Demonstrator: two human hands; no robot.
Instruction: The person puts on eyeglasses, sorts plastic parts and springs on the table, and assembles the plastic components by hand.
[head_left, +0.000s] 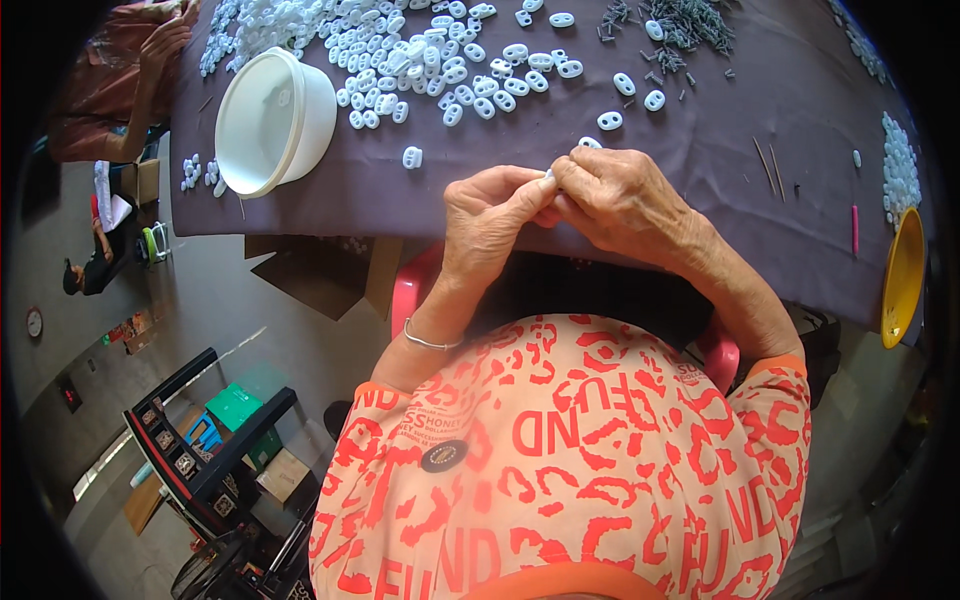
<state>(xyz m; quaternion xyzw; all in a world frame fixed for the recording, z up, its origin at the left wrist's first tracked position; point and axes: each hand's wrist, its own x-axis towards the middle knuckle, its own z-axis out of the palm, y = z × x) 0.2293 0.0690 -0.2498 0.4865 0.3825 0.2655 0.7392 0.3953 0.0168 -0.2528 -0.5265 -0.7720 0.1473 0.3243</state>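
My left hand (485, 218) and my right hand (628, 198) meet over the near table edge, fingertips pinched together. Between them shows a bit of a small white plastic piece (549, 174); the fingers hide the rest, so I cannot tell its full shape. Partly covered by my right hand's knuckles, a white oval piece (590, 143) lies on the cloth. Beyond my hands spreads a heap of white two-holed oval cord locks (430, 70), with a few loose ones nearer me. A pile of small dark grey springs (697, 35) sits to their right.
A white plastic tub (298, 125) tilts at the left on the dark tablecloth (700, 130). At the right are thin wooden sticks (770, 168), a pink stick (855, 230), small whitish pieces (899, 170) and a yellow bowl (890, 300). Another person's arm (140, 100) rests at the far left.
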